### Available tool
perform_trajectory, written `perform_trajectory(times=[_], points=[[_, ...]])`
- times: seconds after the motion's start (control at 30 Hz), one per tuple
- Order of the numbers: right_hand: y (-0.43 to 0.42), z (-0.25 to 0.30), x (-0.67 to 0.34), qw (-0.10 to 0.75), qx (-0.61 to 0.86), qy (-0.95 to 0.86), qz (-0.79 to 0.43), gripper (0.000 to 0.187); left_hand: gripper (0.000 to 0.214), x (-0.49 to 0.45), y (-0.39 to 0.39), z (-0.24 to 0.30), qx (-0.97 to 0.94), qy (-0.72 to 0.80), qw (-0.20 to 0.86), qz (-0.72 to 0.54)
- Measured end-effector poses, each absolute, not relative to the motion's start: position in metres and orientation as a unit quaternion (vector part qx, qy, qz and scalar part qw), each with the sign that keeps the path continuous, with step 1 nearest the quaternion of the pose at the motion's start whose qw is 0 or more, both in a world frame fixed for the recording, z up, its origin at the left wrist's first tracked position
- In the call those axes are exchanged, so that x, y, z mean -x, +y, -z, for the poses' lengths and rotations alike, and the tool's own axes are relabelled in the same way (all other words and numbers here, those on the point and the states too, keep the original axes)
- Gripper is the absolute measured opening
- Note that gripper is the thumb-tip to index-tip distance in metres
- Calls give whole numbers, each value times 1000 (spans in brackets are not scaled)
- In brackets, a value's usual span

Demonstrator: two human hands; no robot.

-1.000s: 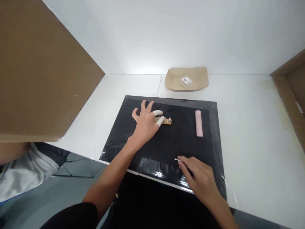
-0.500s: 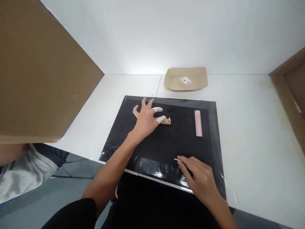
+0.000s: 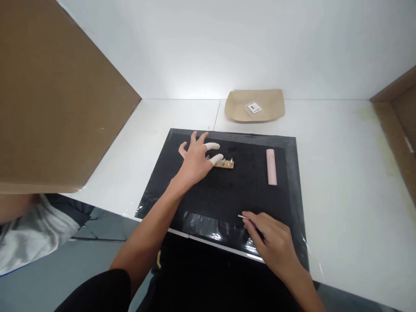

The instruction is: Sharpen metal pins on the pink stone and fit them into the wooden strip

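Note:
My left hand (image 3: 195,161) is over the back of the black mat (image 3: 208,190), its fingers spread and its thumb and index finger capped with white finger cots. Under and beside the thumb lies a small tan strip (image 3: 228,164) with short metal posts standing on it; the hand covers its left end. I see a gap between the thumb and index finger, with nothing gripped there. Near the mat's front edge, my right hand (image 3: 271,236) pinches a thin silver metal piece (image 3: 241,216) between thumb and index finger. Most of that piece is hidden in the fingers.
On the mat's right side lies a pink oblong case (image 3: 271,167). Behind the mat, a brown paper tray (image 3: 274,106) holds a small clear box (image 3: 254,108) with a white label. A cardboard panel (image 3: 65,99) stands at left, with part of another person below it.
My left hand has shifted slightly left, uncovering more of the tan strip and its posts. The right hand keeps its pinch in nearly the same place.

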State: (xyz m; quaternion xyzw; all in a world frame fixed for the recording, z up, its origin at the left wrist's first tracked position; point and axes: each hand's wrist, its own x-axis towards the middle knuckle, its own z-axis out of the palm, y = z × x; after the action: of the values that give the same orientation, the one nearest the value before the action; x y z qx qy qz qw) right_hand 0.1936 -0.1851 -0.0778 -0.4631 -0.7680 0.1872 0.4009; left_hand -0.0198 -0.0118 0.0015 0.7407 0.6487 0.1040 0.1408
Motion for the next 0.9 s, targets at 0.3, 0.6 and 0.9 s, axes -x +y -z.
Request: perform_trajectory(times=[0.3,0.6,0.9], points=[[-185,78,-194,400,463,-770,-181,22,33,19,-13,-2,-747,646,130,-85],[-185,79,-194,396,468,-769,-183,22,33,21,-14,-5,-750,637,148,-97],[-185,78,-193,399,465,-768,-186,24,36,19,-13,-2,-757,635,133,-79]])
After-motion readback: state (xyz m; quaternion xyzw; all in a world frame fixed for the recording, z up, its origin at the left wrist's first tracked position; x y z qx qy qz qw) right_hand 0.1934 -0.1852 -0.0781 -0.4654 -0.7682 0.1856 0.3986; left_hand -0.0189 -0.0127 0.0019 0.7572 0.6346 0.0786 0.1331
